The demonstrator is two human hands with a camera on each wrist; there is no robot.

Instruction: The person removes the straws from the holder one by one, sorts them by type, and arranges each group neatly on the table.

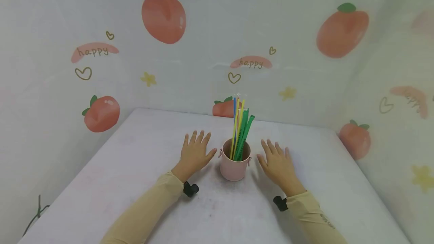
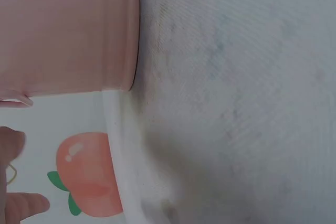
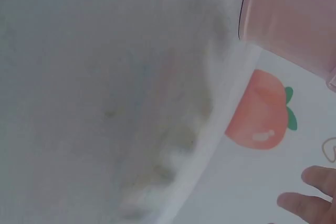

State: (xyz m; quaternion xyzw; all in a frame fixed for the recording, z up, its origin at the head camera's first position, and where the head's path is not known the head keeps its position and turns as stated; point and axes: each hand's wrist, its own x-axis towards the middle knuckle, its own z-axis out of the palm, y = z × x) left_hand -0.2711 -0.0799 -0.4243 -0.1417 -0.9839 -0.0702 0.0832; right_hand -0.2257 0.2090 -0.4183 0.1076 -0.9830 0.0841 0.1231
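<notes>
A small pink bucket (image 1: 233,170) with side handles stands upright on the white-covered table. Several thin yellow and blue sticks (image 1: 234,123) with clear tips lean in it beside flat green strips (image 1: 245,127) bearing dark print; their lower ends are hidden inside. My left hand (image 1: 194,154) is spread out to the left of the bucket, its thumb close to the rim. On the other side is my right hand (image 1: 280,165), fingers extended and apart from the bucket. Neither hand holds anything. Both wrist views show the bucket's side (image 2: 63,35) and a few fingertips (image 3: 302,204).
White cloth (image 1: 203,18) printed with peaches, hearts and "happy" hangs behind and at both sides of the table (image 1: 135,161). Black wrist cameras (image 1: 191,189) are strapped on at the sleeve cuffs. A dark cord (image 1: 35,215) shows at the lower left edge.
</notes>
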